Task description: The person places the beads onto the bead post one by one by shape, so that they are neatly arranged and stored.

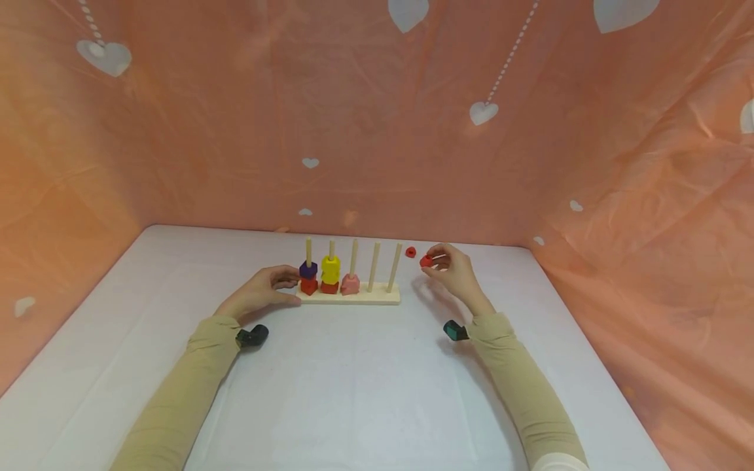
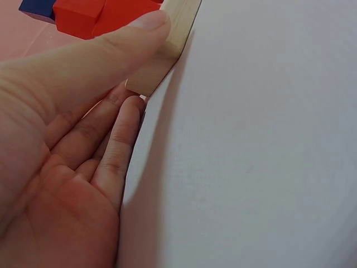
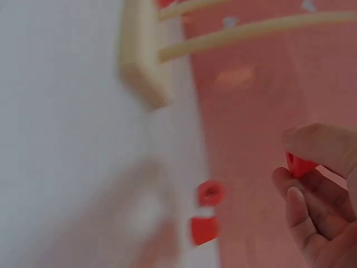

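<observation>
A wooden peg stand (image 1: 365, 299) with upright pegs lies across the table. My left hand (image 1: 263, 288) holds its left end; in the left wrist view the thumb (image 2: 150, 22) lies on the base and the other fingers are behind the end. Red blocks (image 1: 309, 286) sit under a purple block (image 1: 308, 269) on the leftmost peg. Beside them, yellow blocks (image 1: 330, 268) top a red one, and a pink block (image 1: 350, 284) is on the third peg. Right of the stand, my right hand (image 1: 456, 271) pinches a red block (image 3: 299, 165) between thumb and fingers, above the table.
Near the table's back edge lies a loose red block (image 1: 410, 252). The right wrist view shows two red blocks there, one with a hole (image 3: 211, 193) and another (image 3: 204, 230) beside it. A pink-orange curtain (image 1: 353, 131) with hearts hangs behind the white table (image 1: 353, 379).
</observation>
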### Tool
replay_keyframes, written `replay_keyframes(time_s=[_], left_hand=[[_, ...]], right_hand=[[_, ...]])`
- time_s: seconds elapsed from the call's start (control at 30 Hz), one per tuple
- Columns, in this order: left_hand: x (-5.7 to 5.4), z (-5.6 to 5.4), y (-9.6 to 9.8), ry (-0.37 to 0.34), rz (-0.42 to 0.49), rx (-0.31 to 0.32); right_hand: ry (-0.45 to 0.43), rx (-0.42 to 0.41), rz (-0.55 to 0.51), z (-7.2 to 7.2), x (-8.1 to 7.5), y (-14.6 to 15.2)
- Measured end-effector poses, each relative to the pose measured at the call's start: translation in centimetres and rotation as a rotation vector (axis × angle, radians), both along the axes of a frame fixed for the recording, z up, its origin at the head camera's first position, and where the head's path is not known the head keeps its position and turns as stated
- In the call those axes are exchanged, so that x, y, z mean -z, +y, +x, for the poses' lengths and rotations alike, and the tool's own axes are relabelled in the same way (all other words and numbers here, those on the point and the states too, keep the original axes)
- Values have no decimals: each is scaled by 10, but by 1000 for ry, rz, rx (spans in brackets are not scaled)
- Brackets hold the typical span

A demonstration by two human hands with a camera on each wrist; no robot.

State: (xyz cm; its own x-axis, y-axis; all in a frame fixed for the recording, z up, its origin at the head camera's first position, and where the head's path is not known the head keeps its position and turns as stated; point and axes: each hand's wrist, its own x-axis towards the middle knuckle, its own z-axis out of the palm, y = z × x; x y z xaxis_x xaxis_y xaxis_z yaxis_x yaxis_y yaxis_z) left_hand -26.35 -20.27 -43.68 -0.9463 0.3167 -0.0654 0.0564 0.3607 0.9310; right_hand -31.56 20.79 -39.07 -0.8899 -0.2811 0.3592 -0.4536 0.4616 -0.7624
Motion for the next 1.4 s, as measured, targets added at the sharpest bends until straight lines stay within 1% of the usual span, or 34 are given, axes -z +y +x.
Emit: replay_keyframes(time_s=[0.07, 0.1, 0.3, 0.4, 0.5, 0.6, 0.7, 0.8, 0.93, 1.03, 1.13, 1.27, 1.4], left_hand=[[0, 0, 0, -1, 2, 1], [0, 0, -1, 1, 3, 4], [0, 0, 0, -8, 10, -7], [1, -1, 0, -14, 15, -8], [2, -2, 0, -9, 17, 1], [1, -2, -1, 2, 16, 7], [1, -1, -1, 7, 14, 8], [1, -1, -1, -2, 17, 4], [3, -2, -1, -13, 23, -1], [5, -3, -1, -14, 25, 1], [5, -3, -1, -12, 30, 2], [4, -3, -1, 1, 25, 6], [4, -2, 0, 7, 19, 6]], right_hand=[[36, -21, -44, 2, -11, -3], [60, -33, -56, 6, -19, -6], [150, -92, -155, 36, -69, -31], [152, -125, -223, 43, -81, -43], [142, -175, -288, 47, -87, -54], [133, -226, -334, 47, -87, -65], [131, -258, -355, 45, -84, -73], [111, -270, -368, 42, -78, -80], [60, -284, -370, 39, -69, -87], [29, -293, -342, 37, -63, -90], [2, -305, -336, 30, -54, -92], [-35, -307, -369, 16, -40, -94], [-70, -288, -407, 11, -34, -96]])
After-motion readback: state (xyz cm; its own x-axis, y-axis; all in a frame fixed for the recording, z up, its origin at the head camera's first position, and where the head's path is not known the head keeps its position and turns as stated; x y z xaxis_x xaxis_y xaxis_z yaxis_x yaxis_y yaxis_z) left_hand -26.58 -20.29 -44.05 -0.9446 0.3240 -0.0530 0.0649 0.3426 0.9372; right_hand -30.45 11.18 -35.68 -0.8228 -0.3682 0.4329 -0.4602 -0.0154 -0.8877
